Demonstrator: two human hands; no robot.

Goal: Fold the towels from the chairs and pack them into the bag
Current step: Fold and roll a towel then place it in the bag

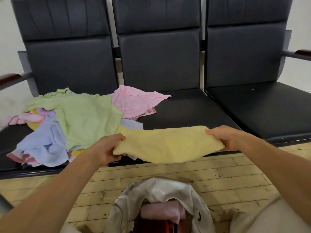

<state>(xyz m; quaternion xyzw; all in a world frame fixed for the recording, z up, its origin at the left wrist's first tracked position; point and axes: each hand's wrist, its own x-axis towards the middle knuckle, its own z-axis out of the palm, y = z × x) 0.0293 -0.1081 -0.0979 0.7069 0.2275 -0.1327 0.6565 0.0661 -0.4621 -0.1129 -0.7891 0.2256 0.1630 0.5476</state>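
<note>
Left hand (pixel 107 149) and right hand (pixel 224 138) each pinched one end of the yellow towel (pixel 168 145), held stretched over the chair (pixel 185 108) edge, above the open bag (pixel 156 187). The sagging middle risked a crooked fold. A weak pinch could have dropped it on the floor (pixel 227 179).

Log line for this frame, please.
yellow towel: held stretched; left hand: grips left end; right hand: grips right end; pile: on chairs; bag: open, pink towel inside
</note>
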